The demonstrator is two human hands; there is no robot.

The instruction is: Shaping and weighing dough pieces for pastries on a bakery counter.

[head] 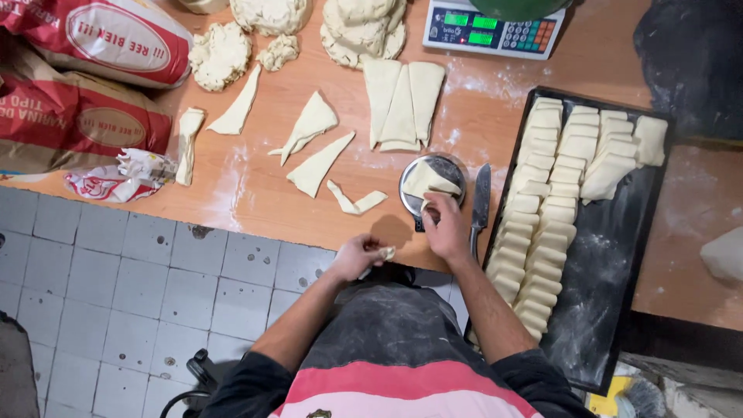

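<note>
My left hand is at the table's front edge, fingers closed on a small piece of dough. My right hand reaches to a small round metal scale pan and pinches the edge of a dough triangle lying on it. A knife lies just right of the pan. Several cut dough triangles and strips lie on the floured wooden table.
A black baking tray at right holds rows of shaped dough pieces. Lumps of dough and a digital scale sit at the back. Red and white flour sacks lie left. Grey tiled floor is below.
</note>
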